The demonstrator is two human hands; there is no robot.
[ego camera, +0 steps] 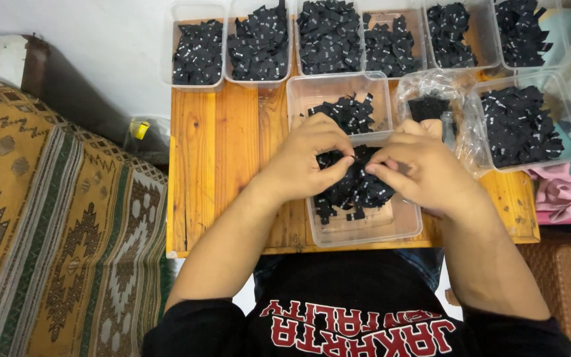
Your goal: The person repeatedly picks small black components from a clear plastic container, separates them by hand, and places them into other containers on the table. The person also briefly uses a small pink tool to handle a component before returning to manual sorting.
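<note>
From above, both hands meet over a clear plastic tub point(365, 228) at the near edge of a small wooden table point(216, 152). The left hand point(308, 158) has thumb and forefinger pressed together on a small black fabric label point(353, 157); the right hand point(418, 168) pinches the same label from the other side, fingertips almost touching the left's. The label itself is mostly hidden by the fingers, so its shape is hard to make out. The hands also cover much of the tub, where a heap of black labels point(358, 192) shows between and below them.

Just behind sits a second clear tub point(340, 92) with a smaller clump of labels, its near side hidden by the knuckles. Beside it lies a crumpled clear plastic bag point(431, 99) with something black inside, hard to tell apart. To the right is a fuller tub point(523, 122), its far corner overhanging the table. Along the back edge runs a row of tubs point(338, 39), all holding black labels, their tops cut off by the frame. A patterned woven rug point(54, 225) covers the floor on the left.
</note>
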